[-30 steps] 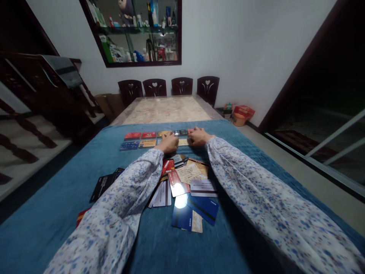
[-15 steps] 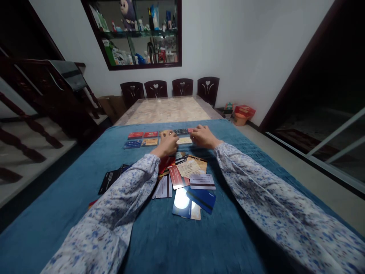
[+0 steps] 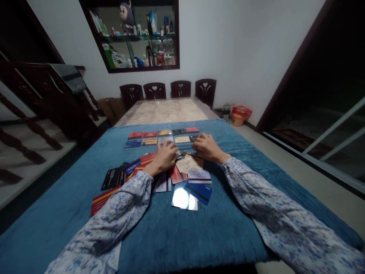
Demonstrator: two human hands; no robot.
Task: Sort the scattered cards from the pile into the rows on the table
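Plastic cards lie on a blue cloth (image 3: 71, 198) over a table. Two neat rows of cards (image 3: 159, 137) sit at the far side, red, blue, yellow and dark ones. Nearer me is a loose pile of cards (image 3: 182, 175). My left hand (image 3: 164, 158) rests on the far part of the pile with fingers curled over a card. My right hand (image 3: 207, 147) lies just right of it, fingers bent down onto the pile's edge. Both arms wear a flowered sleeve.
Black cards (image 3: 114, 177) and a red card (image 3: 101, 199) lie left of the pile. The bare marble tabletop (image 3: 165, 110) runs beyond the cloth to several dark chairs (image 3: 168, 89). A glass cabinet (image 3: 137, 34) hangs on the wall. A stair rail stands left.
Both hands have drawn back from the far rows toward me and now sit on the loose pile. The rows are uncovered.
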